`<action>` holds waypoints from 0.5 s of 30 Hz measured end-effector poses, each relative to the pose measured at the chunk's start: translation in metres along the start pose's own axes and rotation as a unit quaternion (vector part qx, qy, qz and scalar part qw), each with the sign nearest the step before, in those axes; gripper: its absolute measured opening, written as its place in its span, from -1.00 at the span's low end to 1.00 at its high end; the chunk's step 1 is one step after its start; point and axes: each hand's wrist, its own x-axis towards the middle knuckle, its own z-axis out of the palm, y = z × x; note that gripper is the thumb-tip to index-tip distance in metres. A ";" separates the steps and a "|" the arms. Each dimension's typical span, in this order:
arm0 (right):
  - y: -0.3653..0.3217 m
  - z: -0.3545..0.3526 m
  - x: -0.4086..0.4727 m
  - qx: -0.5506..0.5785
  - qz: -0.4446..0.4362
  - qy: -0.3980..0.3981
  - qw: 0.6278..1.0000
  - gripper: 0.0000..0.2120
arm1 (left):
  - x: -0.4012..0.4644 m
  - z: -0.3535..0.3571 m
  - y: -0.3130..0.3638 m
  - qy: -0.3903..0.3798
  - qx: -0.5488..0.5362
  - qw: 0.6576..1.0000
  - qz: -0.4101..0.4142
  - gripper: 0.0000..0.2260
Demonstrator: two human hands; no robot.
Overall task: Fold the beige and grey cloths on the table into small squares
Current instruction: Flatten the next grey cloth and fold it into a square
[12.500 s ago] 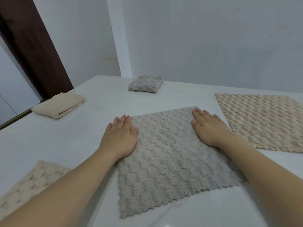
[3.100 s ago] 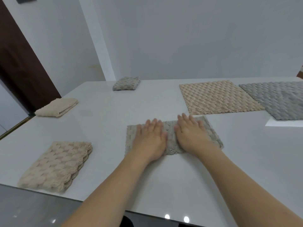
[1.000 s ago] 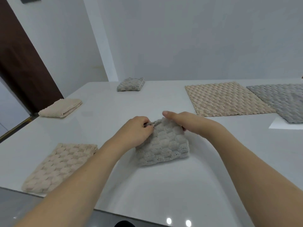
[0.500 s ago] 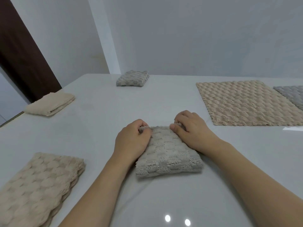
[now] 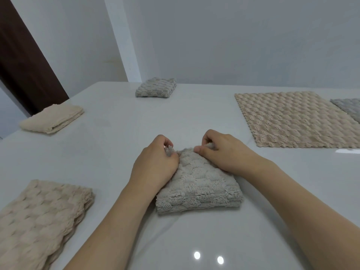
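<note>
A grey textured cloth, folded into a small thick square, lies on the white table right in front of me. My left hand pinches its far left corner, fingers curled around the fabric. My right hand pinches the far right corner the same way. Both far corners are raised a little off the table. An unfolded beige cloth lies flat at the right, and an unfolded grey cloth shows partly at the right edge.
A folded beige cloth sits at the near left. Another folded beige cloth lies at the far left edge. A folded grey cloth rests at the back by the wall. A dark door frame stands at the left.
Both hands have closed tighter on the folded grey cloth's far corners and lifted them slightly. The view has come a little closer to the cloth.
</note>
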 end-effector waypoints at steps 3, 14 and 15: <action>-0.002 0.005 0.000 -0.047 -0.009 -0.008 0.999 -0.75 | 0.002 -0.006 0.001 -0.028 -0.087 0.995 -0.049 -0.85; 0.023 -0.007 -0.001 -0.037 0.044 0.118 0.991 -0.79 | -0.011 -0.021 0.011 -0.194 -0.286 0.930 -0.127 -0.79; 0.023 -0.006 0.000 -0.042 0.048 0.120 0.991 -0.79 | -0.011 -0.021 0.012 -0.202 -0.284 0.929 -0.124 -0.78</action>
